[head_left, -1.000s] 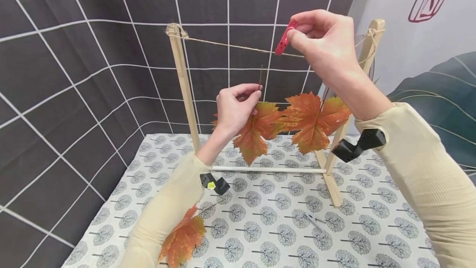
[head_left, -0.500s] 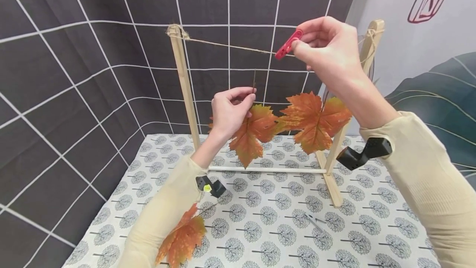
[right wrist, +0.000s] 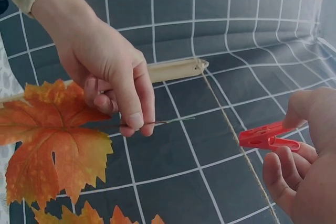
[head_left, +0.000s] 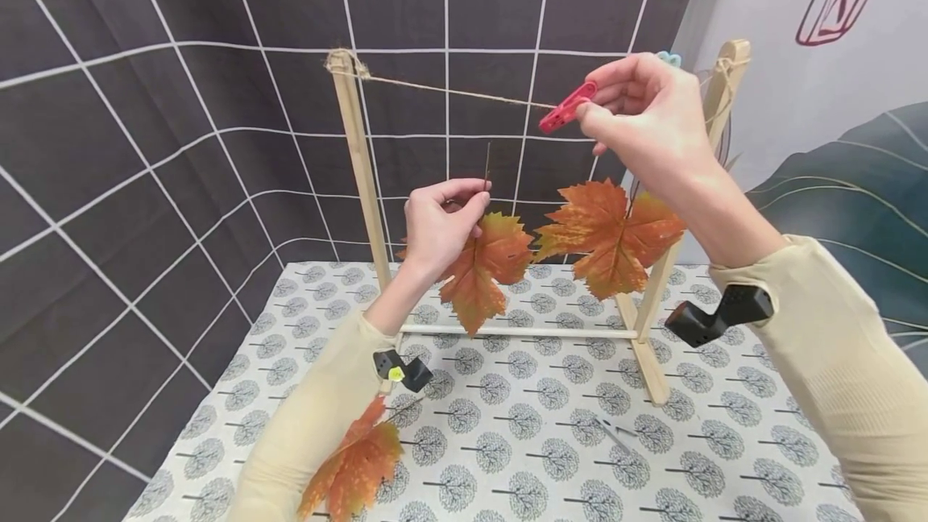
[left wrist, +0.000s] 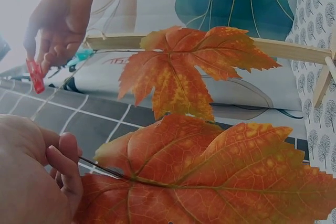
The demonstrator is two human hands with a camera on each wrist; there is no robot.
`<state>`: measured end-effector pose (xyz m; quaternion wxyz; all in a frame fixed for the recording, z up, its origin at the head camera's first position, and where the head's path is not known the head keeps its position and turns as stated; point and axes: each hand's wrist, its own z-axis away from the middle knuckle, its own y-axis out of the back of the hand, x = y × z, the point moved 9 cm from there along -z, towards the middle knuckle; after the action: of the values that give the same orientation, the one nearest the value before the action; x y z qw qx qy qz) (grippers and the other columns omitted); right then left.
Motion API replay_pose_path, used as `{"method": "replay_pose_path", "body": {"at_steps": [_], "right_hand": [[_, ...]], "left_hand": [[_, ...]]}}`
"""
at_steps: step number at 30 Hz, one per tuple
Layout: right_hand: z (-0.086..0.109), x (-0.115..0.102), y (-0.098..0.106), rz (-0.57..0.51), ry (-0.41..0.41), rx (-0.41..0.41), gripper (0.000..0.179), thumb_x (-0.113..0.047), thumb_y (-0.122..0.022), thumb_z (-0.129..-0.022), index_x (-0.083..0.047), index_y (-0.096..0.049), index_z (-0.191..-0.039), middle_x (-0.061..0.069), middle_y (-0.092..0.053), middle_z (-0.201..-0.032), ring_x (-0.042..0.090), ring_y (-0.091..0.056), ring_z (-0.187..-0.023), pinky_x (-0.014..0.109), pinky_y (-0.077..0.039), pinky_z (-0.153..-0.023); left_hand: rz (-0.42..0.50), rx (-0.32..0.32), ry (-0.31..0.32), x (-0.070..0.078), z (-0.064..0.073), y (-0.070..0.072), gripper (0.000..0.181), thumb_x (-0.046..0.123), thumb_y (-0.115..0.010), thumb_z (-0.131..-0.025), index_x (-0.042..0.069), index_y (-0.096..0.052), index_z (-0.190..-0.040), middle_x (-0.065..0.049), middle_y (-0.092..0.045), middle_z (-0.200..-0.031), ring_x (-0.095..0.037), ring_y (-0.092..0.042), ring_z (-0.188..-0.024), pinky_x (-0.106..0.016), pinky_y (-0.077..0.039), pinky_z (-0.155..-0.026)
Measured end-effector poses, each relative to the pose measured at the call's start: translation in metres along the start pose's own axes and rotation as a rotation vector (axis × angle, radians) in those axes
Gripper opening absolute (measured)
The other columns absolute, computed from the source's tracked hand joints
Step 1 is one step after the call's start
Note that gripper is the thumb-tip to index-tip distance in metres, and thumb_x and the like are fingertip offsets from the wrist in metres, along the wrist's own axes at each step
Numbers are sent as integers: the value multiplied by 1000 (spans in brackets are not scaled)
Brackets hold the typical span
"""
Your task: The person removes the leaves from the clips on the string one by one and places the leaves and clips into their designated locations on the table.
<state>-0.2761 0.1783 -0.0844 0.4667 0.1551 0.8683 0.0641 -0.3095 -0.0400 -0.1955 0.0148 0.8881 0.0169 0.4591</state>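
My left hand (head_left: 442, 224) pinches the thin stem of an orange maple leaf (head_left: 487, 268), which hangs below the fingers. The stem's end points up, beneath the twine (head_left: 449, 90). In my right hand (head_left: 663, 119) is a red clothespin (head_left: 568, 107), pinched between thumb and fingers at its handle end. The clothespin's tip (right wrist: 243, 139) lies beside the twine in the right wrist view; I cannot tell whether it touches. A second orange leaf (head_left: 616, 240) hangs to the right, near a teal clip (left wrist: 83, 54) on the twine, partly hidden by my right hand in the head view.
The twine runs between a left wooden post (head_left: 354, 151) and a right wooden post (head_left: 725, 87). A white rod (head_left: 522, 332) joins the posts low down. Another orange leaf (head_left: 362, 457) lies on the tree-print tablecloth (head_left: 522, 457), along with a small slender pointed object (head_left: 615, 432).
My left hand has moved left and slightly down with its leaf. My right hand has moved slightly down and right, and the clothespin has tilted closer to level.
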Motion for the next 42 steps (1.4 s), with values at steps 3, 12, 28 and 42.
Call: {"method": "replay_pose_path", "body": {"at_steps": [3,12,28,42], "right_hand": [[4,4,2,14,1,-8,21,-1,-68,-85,-8,-65,-105,1,-71,-88,13,-63,-65,21,-53,-55],[11,11,5,3,15,-17,25,0,-66,-85,-8,-65,-109,-1,-68,-86,17,-64,-66,23,-55,-57],[27,19,10,21,6,-35,24,-2,-69,-85,-8,-66,-108,1,-72,-87,14,-67,-75,21,-53,-61],[40,33,14,61,-25,-46,23,-2,-71,-84,-9,-65,-105,-2,-72,-88,14,-68,-79,20,-52,-65]], "left_hand": [[-26,4,1,-1,2,3,14,-2,-71,-87,-5,-76,-100,-11,-75,-92,-11,-57,-44,-18,-46,-45],[-48,1,12,-6,7,8,13,-1,-72,-88,-4,-77,-100,-11,-75,-92,-14,-59,-46,-19,-48,-46],[-83,-15,74,-13,21,21,14,-1,-71,-87,-3,-77,-100,-11,-75,-91,-14,-59,-47,-19,-49,-46],[-140,-65,76,-10,30,26,15,-2,-70,-87,-4,-76,-100,-13,-73,-84,-16,-55,-46,-18,-44,-43]]}}
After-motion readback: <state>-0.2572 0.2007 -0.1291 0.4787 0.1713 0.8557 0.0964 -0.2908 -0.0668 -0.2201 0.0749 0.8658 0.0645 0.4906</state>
